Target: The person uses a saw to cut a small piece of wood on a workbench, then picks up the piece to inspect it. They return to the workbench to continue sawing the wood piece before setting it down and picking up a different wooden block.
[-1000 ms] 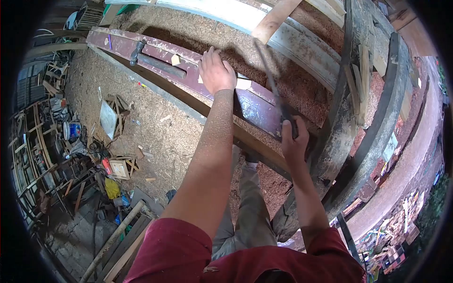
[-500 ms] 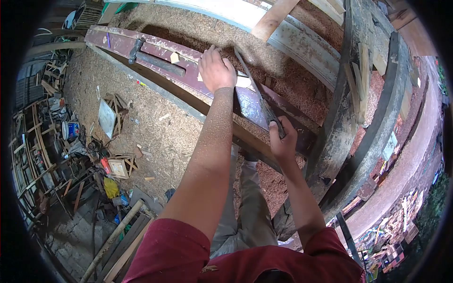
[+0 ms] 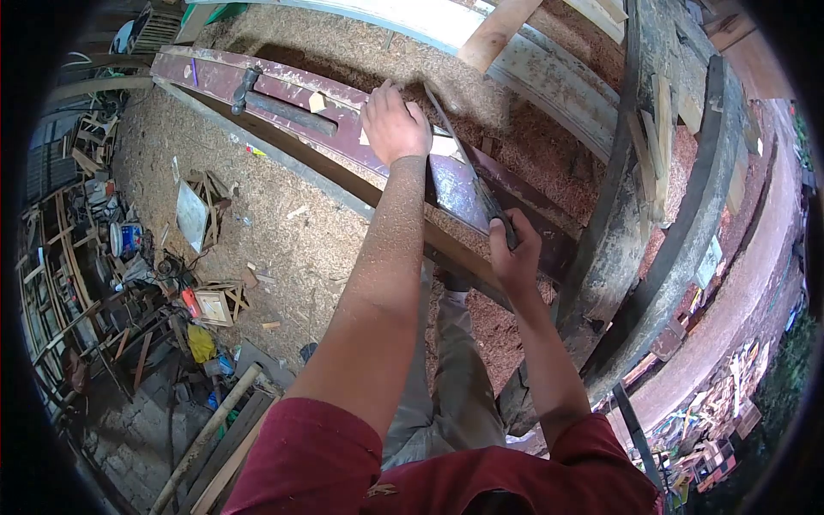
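Observation:
My left hand (image 3: 396, 125) bears down on a small pale piece of wood (image 3: 445, 147), fingers bent over it, on a maroon-painted plank (image 3: 219, 75). Most of that piece is hidden under the palm. In my right hand (image 3: 517, 251) is the dark handle of a handsaw (image 3: 468, 163), its thin blade slanting up and away just right of my left hand. Whether the teeth touch the wood cannot be made out. A hammer (image 3: 283, 110) lies on the plank to the left, beside a small wood block (image 3: 318, 102).
Sawdust and shavings cover the ground (image 3: 283, 249). Pale boards (image 3: 549, 77) lie beyond the plank, and heavy weathered timbers (image 3: 614, 232) rise at the right. Scrap wood and clutter (image 3: 129, 240) fill the left side. A purple pencil-like stick (image 3: 195, 73) rests near the plank's far end.
The view has shifted very slightly. Both hands and the saw stay in nearly the same places.

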The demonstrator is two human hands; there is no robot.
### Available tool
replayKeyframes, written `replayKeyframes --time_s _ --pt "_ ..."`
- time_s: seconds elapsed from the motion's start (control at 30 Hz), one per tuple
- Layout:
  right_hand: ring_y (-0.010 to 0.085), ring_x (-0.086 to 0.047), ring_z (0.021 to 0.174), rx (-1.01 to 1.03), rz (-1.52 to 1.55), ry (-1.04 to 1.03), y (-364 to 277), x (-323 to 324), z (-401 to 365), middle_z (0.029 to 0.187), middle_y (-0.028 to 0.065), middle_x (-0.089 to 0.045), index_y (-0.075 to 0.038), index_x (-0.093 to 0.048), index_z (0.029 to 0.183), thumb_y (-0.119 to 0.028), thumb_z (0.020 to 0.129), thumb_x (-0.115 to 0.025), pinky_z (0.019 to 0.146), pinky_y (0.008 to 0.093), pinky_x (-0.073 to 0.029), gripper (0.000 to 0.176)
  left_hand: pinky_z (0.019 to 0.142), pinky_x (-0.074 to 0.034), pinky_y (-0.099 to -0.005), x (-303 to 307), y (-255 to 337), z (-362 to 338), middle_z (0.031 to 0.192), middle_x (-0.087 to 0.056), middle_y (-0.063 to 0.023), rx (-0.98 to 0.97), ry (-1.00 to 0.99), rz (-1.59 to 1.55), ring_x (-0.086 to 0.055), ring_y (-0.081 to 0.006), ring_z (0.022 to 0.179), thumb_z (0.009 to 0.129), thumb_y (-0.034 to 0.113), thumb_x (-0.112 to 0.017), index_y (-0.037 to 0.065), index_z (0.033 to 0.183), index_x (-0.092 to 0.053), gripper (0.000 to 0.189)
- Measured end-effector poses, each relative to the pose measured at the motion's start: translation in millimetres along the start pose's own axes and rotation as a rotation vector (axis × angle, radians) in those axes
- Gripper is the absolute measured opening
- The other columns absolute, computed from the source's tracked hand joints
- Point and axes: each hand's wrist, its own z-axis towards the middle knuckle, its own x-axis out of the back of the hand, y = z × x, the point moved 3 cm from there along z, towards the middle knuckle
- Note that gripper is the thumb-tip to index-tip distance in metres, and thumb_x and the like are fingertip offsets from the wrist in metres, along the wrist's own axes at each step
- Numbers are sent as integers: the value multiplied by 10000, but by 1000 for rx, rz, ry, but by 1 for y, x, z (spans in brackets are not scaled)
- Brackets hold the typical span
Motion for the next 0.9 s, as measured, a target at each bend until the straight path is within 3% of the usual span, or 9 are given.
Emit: replayKeyframes --time_s 0.1,0.27,0.37,0.67,0.9 --pt "16 -415 684 12 -24 -4 3 1 2 740 -74 -452 -32 -580 911 -84 1030 -608 576 244 -322 133 1128 -416 -489 2 1 0 1290 -668 -180 -28 40 12 -593 -370 1245 903 164 -583 1 1268 -650 405" --pt "8 -423 687 -41 1 -28 14 3 -1 751 -80 -467 -33 -597 944 -83 1031 -615 574 237 -321 103 1119 -422 -493 1 1 -1 1270 -671 -192 -41 76 27 -602 -377 1225 903 179 -583 -15 1276 -647 425" --pt "28 -443 690 -71 36 8 15 6 -3 709 -39 -504 -5 -623 937 -120 1007 -670 587 244 -367 143 1117 -423 -494 1 0 -1 1263 -671 -197 -35 72 35 -603 -381 1219 905 187 -581 -22 1280 -647 434" --pt "37 -468 761 -68 -22 -44 24 15 -4 789 -27 -539 2 -646 979 -143 1014 -687 640 252 -397 155 1111 -421 -493 4 2 0 1267 -666 -190 -25 55 27 -600 -371 1218 904 182 -592 -10 1285 -647 431" --pt "34 -454 742 -66 7 -31 28 11 -1 773 -47 -520 -5 -635 976 -139 1021 -672 627 248 -379 146 1110 -414 -477 3 1 0 1274 -666 -169 -9 13 18 -594 -358 1225 889 157 -618 21 1264 -649 399"
